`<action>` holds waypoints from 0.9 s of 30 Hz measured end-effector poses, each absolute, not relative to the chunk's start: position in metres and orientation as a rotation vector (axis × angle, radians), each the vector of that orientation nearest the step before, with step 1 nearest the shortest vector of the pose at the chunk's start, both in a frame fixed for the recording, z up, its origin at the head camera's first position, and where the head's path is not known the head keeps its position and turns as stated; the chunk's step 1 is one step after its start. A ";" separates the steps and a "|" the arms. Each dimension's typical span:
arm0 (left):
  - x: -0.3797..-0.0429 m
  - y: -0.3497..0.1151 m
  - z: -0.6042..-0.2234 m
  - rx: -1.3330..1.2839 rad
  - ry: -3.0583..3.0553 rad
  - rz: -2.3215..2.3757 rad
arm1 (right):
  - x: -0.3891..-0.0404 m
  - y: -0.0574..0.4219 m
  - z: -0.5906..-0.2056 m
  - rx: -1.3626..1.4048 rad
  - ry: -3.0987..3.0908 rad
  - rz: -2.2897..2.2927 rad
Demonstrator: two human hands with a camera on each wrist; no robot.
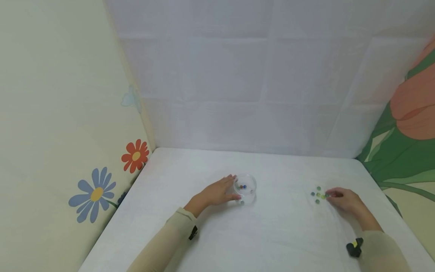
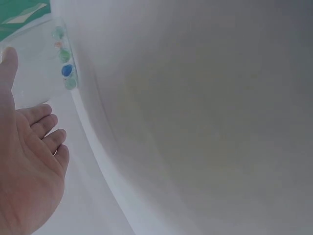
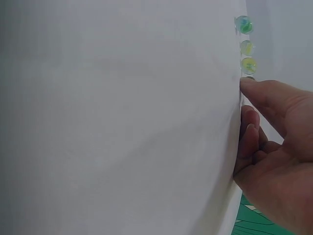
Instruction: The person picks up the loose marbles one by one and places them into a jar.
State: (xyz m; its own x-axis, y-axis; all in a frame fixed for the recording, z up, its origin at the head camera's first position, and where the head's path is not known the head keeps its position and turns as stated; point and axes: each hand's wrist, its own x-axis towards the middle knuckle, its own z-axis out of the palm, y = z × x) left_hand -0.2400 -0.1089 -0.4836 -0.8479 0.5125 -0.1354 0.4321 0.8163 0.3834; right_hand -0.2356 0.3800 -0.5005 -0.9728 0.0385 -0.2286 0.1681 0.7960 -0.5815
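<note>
My left hand (image 1: pixel 217 191) holds a clear round cup (image 2: pixel 35 66) at its side, with the thumb on one side and the fingers on the other. Several glass marbles lie in the bottom of the cup, among them a blue marble (image 2: pixel 67 70) and a green marble (image 2: pixel 64 55). Off to the right, my right hand (image 1: pixel 347 201) pinches a dark bluish marble (image 1: pixel 327 195) between thumb and fingertips, low at the table; the thumb hides most of it in the right wrist view. Several loose marbles sit just left of these fingertips, including a yellow marble (image 3: pixel 249 65) and a green marble (image 3: pixel 244 24).
A white cloth covers the table (image 1: pixel 272 234). Behind it hangs a white sheet (image 1: pixel 224 75). A flowered wall panel (image 1: pixel 61 113) stands at the left, and a panel with a large tulip print (image 1: pixel 416 113) at the right.
</note>
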 end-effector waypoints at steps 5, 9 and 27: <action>-0.241 -0.109 -0.487 0.725 2.771 0.502 | -0.235 0.380 -0.501 0.180 2.773 -0.938; -0.242 -0.109 -0.488 0.732 2.775 0.497 | -0.234 0.379 -0.500 0.186 2.756 -0.960; -0.240 -0.108 -0.484 0.745 2.773 0.471 | -0.227 0.368 -0.486 0.219 2.780 -1.086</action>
